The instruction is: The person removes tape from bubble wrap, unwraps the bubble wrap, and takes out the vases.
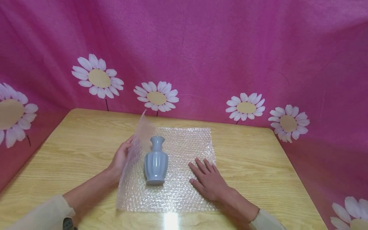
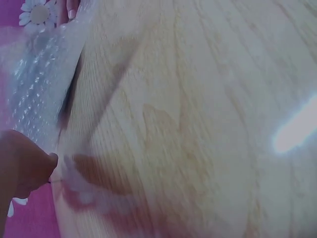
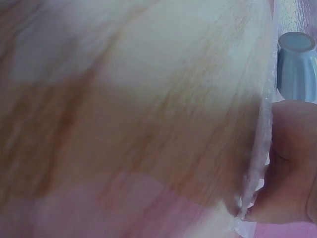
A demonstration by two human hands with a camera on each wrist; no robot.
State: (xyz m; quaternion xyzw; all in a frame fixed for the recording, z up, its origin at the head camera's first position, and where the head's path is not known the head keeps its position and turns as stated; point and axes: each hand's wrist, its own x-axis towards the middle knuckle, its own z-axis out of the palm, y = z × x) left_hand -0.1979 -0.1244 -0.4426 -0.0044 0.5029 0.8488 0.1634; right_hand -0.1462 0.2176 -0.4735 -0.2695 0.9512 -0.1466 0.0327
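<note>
A pale blue-grey vase (image 1: pixel 156 166) with a narrow neck lies on a sheet of clear bubble wrap (image 1: pixel 181 199), its mouth towards the far side. My left hand (image 1: pixel 119 159) grips the sheet's left edge, which stands raised beside the vase; in the left wrist view the lifted bubble wrap (image 2: pixel 37 89) rises off the tabletop by that hand (image 2: pixel 25 166). On the sheet's right part rests my right hand (image 1: pixel 212 184), palm down with fingers spread. In the right wrist view, the vase's base (image 3: pixel 297 42) shows beyond the right hand (image 3: pixel 294 161).
The wooden table (image 1: pixel 247 153) extends around the sheet on all sides. A pink cloth (image 1: pixel 201 57) printed with white daisies hangs behind the table and along both sides. Light glares off the table near its front edge.
</note>
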